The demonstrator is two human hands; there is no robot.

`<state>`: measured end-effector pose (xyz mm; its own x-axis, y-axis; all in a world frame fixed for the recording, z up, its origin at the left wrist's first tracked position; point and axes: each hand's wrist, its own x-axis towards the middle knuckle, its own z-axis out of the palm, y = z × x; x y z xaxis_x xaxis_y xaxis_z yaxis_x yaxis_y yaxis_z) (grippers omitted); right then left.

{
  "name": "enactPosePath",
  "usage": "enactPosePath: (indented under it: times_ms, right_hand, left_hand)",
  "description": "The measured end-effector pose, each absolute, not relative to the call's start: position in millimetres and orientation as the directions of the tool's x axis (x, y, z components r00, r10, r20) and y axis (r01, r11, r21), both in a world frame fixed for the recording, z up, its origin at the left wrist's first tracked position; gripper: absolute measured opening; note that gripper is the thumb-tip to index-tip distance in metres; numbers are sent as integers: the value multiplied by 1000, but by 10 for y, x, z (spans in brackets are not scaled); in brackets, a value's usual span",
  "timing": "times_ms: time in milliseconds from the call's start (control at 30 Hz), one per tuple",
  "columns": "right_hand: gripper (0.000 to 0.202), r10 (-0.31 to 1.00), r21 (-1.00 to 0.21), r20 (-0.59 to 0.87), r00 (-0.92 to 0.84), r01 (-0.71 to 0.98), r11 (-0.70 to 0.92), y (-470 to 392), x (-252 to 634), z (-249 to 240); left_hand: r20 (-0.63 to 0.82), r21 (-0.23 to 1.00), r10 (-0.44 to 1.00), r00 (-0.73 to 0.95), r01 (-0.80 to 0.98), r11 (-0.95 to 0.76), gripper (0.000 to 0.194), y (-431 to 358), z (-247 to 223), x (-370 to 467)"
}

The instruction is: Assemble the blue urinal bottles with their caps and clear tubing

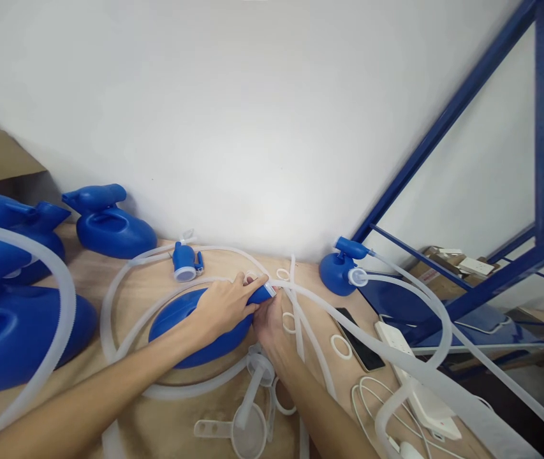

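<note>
A blue plastic urinal bottle [214, 344] lies on the table in front of me, its neck pointing right. My left hand [226, 303] is closed around that neck from above, fingers near the pale rim. From below and the right, my right hand [270, 322] grips the neck at its mouth; part of its fingers is hidden behind the neck and my left hand. A translucent hose [338, 303] runs right from near the mouth. Just below my hands lie clear plastic caps with straps [249, 428]. White rings [341, 347] are scattered to the right.
More blue bottles [116, 226] stand at left, and another with a hose [336, 274] at right. A small blue bottle top [185, 261] sits near the wall. A phone [360, 341], power strip [415, 376] and cables lie right, beside a blue metal rack [453, 115]. A cardboard box [1, 156] is far left.
</note>
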<state>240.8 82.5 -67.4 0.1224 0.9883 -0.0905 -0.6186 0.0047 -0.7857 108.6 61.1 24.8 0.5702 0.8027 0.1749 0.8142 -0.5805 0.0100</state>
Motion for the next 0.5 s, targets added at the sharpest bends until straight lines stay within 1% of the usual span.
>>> enactPosePath:
  times_ms: [133, 300, 367, 433, 500]
  right_hand:
    - [45, 980, -719, -142, 138, -695, -6, 814, 2403, -647]
    - [43, 978, -712, -154, 143, -703, -9, 796, 2385, -621]
    - [44, 977, -718, -138, 160, -696, 13, 782, 2369, -605]
    - [43, 976, -725, -98, 195, -686, 64, 775, 2360, -590]
    - [40, 976, -724, -71, 205, -684, 91, 782, 2368, -577]
  left_hand:
    - [178, -24, 794, 581, 810, -587, 66, 611, 232, 1098]
    - [192, -27, 789, 584, 806, -591, 64, 627, 216, 1090]
    - [200, -18, 787, 584, 805, -593, 64, 647, 205, 1079]
    - [209, 12, 798, 565, 815, -579, 69, 674, 183, 1068]
    - [220, 47, 815, 536, 829, -558, 79, 695, 159, 1058]
